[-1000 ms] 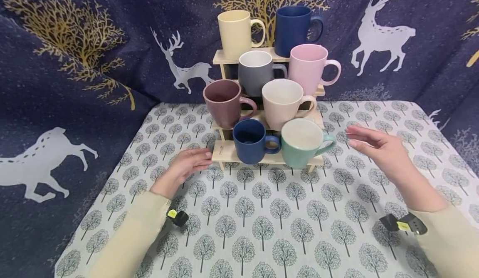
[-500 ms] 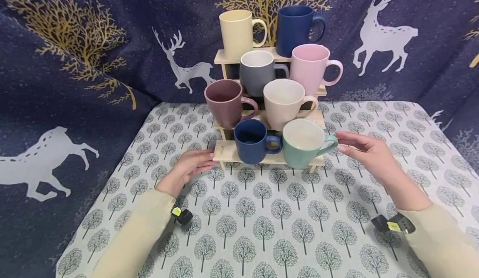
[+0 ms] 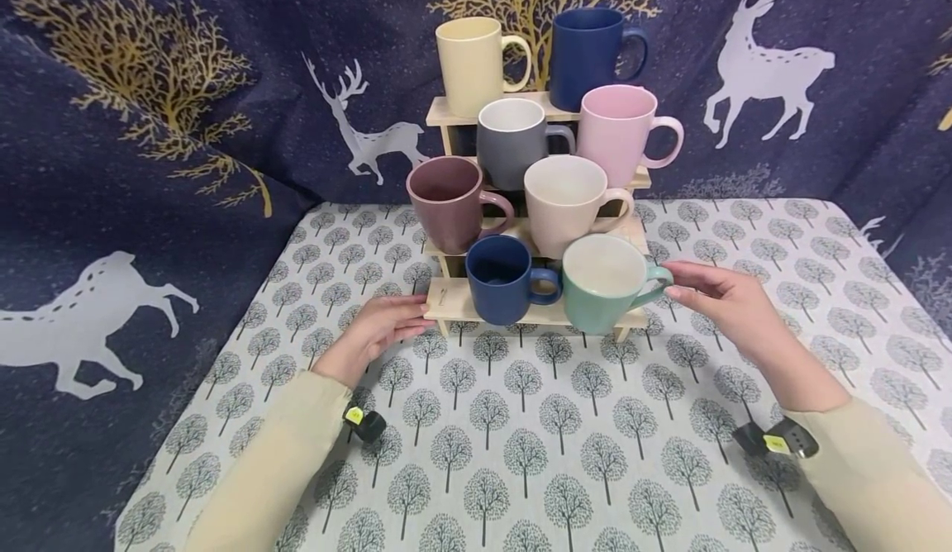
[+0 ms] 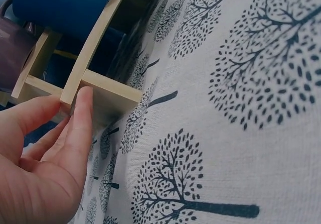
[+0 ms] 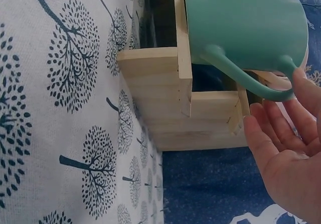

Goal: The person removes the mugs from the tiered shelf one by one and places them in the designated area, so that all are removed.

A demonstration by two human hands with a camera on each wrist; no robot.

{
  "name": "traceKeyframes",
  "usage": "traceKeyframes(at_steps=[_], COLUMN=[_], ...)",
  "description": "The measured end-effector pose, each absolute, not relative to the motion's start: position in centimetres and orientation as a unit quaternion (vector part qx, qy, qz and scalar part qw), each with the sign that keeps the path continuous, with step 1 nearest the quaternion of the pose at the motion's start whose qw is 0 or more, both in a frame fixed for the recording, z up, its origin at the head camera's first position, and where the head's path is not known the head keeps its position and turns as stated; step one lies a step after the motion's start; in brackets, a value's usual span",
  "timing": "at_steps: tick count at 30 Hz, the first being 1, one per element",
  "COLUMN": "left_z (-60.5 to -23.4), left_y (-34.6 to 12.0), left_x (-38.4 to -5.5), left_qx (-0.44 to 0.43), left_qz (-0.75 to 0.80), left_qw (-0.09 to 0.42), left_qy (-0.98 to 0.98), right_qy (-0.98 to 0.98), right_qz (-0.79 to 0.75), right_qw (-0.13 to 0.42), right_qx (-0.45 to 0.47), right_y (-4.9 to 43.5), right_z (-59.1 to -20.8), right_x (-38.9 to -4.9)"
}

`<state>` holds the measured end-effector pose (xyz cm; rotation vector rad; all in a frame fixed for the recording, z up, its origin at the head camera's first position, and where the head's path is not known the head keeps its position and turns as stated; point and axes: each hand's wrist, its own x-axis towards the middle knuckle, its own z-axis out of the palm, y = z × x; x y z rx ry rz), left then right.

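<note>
My left hand (image 3: 383,329) is at the left end of the wooden tiered stand (image 3: 447,302). In the left wrist view, its thumb and fingers (image 4: 83,116) pinch the end of the lowest shelf from above and below. On the opposite side, my right hand (image 3: 732,304) is at the green mug (image 3: 595,308), its thumb and fingers about the outer curve of the handle (image 5: 241,81). That mug stands tilted on the lowest shelf. Beside it sits a small blue mug (image 3: 500,292). Some right fingertips are partly hidden behind the handle.
Higher tiers carry a maroon mug (image 3: 446,213), a cream-pink mug (image 3: 561,213), a grey mug (image 3: 511,151), a pink mug (image 3: 613,139), a yellow mug (image 3: 470,69) and a navy mug (image 3: 585,64). A tree-print cloth (image 3: 483,436) covers the table; a dark deer-print curtain (image 3: 245,147) hangs behind.
My right hand has moved left from beside the stand to the green mug's handle. The left hand stays at the shelf's end. The mugs keep their places.
</note>
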<state>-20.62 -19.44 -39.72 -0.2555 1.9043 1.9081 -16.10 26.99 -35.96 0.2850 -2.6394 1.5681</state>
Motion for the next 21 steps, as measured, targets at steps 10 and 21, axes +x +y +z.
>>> traceKeyframes(at_steps=[10,21], left_z=[-39.7,-39.7], left_y=[-19.4,-19.6], left_x=[-20.9,-21.1], left_qx=[-0.105,-0.113], left_qz=[0.699,0.703], left_qw=[0.231,0.238], left_qy=[0.669,0.66], right_qy=[-0.839,-0.785], right_qz=[0.535,0.608], right_qw=[0.038,0.067], right_qx=[0.093,0.096], right_y=[26.4,25.5], right_z=[-36.1,-36.6], right_x=[-16.2,-16.8])
